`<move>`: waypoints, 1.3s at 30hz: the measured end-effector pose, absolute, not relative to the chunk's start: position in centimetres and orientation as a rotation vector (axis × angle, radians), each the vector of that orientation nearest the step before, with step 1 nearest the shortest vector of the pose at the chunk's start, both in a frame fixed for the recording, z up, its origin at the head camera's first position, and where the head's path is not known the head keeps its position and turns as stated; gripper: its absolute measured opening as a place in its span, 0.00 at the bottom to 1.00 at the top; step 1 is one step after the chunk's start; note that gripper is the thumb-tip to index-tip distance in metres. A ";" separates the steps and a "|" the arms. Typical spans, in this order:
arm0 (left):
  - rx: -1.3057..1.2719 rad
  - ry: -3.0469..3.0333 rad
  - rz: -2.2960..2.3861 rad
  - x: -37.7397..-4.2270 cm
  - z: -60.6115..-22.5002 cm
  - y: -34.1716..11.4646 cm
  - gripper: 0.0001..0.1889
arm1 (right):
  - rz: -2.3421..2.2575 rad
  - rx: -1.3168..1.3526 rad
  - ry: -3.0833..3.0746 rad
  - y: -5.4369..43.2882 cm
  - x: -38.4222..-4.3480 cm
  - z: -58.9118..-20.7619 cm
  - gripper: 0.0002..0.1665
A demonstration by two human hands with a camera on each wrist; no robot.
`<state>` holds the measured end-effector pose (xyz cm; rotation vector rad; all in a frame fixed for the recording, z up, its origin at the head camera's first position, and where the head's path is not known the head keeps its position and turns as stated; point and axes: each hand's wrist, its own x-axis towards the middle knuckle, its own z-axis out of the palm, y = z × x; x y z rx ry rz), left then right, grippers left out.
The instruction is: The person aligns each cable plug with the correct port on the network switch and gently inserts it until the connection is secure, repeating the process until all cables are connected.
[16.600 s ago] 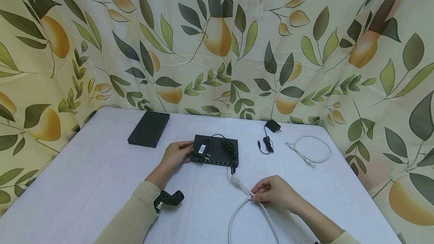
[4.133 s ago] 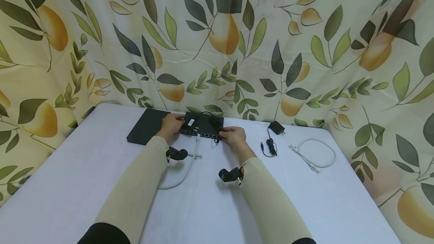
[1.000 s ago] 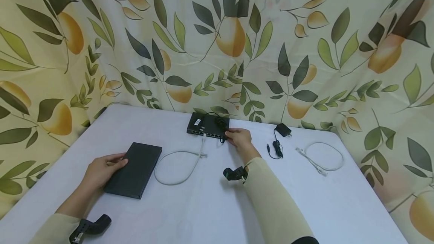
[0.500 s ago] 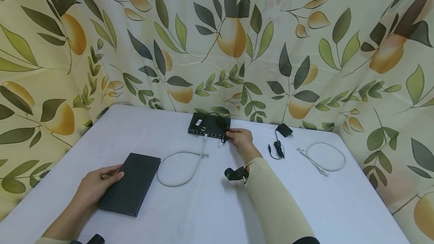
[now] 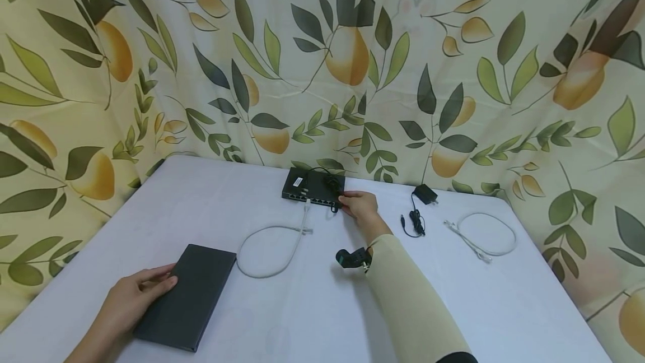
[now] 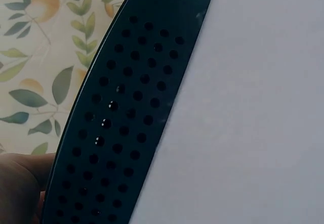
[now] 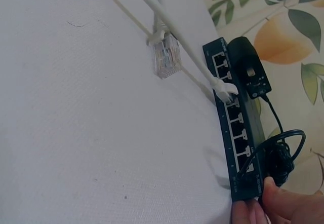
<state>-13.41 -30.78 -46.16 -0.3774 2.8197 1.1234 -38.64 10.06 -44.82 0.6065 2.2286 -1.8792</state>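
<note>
At the front left, my left hand (image 5: 126,301) grips the left side of a flat black device (image 5: 186,298), thumb on its top. Rows of round vent holes mark this black device's side (image 6: 121,107) in the left wrist view. At the table's back, my right hand (image 5: 360,206) pinches the right end of a black network switch (image 5: 311,190), thumb on top. A white network cable (image 5: 272,274) has one plug in a middle port; its other clear plug (image 7: 167,57) lies loose. On the switch sit a black power adapter (image 7: 248,64) and its bundled cord (image 7: 278,160).
Right of the switch lies another black power adapter (image 5: 425,194) with a coiled cord (image 5: 415,222). A second white network cable (image 5: 511,234) lies looped at the right. A patterned curtain (image 5: 322,71) stands close behind the white table (image 5: 302,318).
My left hand has brought the flat black device from the back left toward the front. Earlier the switch moved back and the white cable entered its port; my right hand stays at the switch.
</note>
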 end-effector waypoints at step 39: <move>-0.463 2.762 1.205 -12.9 -46.4 -30.7 0.36 | -1.856 0.558 2.324 4.0 -38.6 -45.0 0.16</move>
